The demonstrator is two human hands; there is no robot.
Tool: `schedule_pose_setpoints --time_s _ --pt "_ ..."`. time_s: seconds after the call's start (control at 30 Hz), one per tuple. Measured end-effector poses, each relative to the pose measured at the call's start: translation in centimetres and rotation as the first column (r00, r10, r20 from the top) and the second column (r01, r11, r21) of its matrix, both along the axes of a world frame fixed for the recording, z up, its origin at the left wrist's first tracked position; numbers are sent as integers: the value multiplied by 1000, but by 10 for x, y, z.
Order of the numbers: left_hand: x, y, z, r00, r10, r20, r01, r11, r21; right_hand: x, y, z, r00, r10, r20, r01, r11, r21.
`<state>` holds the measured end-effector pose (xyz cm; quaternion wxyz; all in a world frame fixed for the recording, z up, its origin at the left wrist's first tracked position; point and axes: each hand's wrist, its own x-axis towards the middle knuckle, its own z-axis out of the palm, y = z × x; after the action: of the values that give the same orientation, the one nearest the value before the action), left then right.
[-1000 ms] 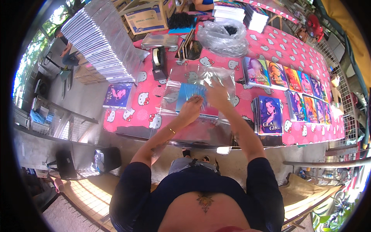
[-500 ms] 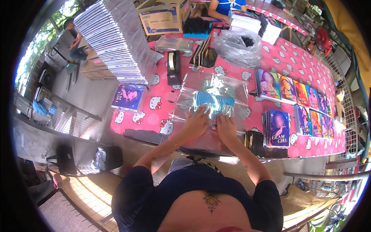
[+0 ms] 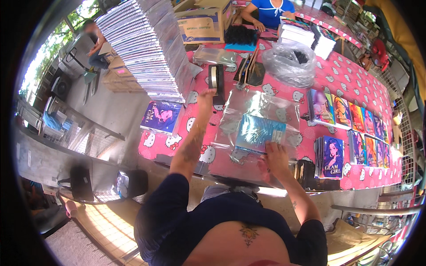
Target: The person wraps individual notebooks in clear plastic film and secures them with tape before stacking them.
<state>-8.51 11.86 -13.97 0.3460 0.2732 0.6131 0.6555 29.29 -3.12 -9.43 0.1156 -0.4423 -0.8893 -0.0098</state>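
Observation:
A light blue spiral notebook [image 3: 255,133] lies tilted on a large sheet of clear plastic film [image 3: 230,117], which spreads beyond it. My right hand [image 3: 276,159] rests at the notebook's lower right edge, fingers stretched out over the film. Farther left, my left hand [image 3: 207,95] reaches to the side of a black tape dispenser [image 3: 218,95] holding a pale tape roll [image 3: 214,77]. The fingers there are foreshortened, so I cannot see whether they hold tape.
A tall stack of spiral notebooks [image 3: 142,53] rises at left, beside a purple-covered notebook [image 3: 160,116]. Rows of colourful notebooks [image 3: 333,155] cover the right side. Behind are a bundle of clear plastic [image 3: 290,66], a cardboard box [image 3: 202,26] and a person in blue [image 3: 270,9].
My left hand has left the notebook and moved up to the tape dispenser. My right hand has shifted toward the lower right. The notebook now lies more exposed and tilted.

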Motion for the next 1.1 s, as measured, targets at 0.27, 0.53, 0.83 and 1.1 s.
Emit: schedule_pose_setpoints --time_s 0.27,0.53,0.83,1.1 --pt "-14 -39 18 544 -169 -822 -326 860 -393 9 6 -11 996 68 -60 -63 995 81" --pt "178 -103 72 701 -600 -384 439 788 -431 13 12 -12 988 110 -106 -97 988 118" --pt "214 -120 73 241 -734 -635 117 672 -731 20 18 4 981 102 -163 -98 995 30" --pt "225 -175 31 86 -354 -931 260 910 -322 10 88 7 979 89 -183 -117 981 -152"
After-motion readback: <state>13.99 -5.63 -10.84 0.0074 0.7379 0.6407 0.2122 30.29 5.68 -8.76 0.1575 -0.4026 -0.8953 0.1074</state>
